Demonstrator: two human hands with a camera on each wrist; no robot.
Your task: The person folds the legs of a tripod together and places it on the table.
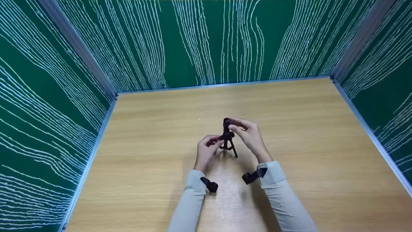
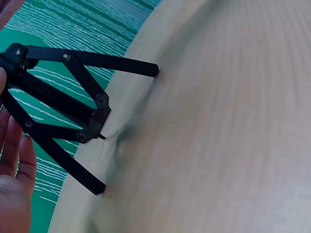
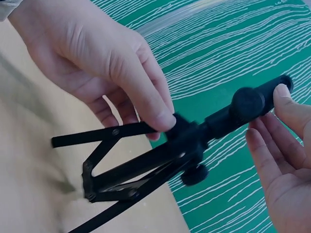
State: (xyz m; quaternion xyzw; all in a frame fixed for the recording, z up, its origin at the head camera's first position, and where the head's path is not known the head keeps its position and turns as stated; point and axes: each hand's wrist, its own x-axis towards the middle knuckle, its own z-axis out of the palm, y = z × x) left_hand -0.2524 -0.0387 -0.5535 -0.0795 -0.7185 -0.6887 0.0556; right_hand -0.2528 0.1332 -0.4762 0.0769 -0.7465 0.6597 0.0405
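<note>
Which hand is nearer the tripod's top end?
Right. The right hand has its fingers on the top end of the tripod; the left hand grips lower, where the legs join.

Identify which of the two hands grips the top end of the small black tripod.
The right hand: its fingers hold the tripod at the tip, while the left hand holds lower, where the legs join.

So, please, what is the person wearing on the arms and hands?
Both arms are covered by long, pale beige sleeves reaching to the wrists. A small black camera unit is strapped under the left wrist, and another under the right. The left hand and right hand are bare, without gloves.
</note>
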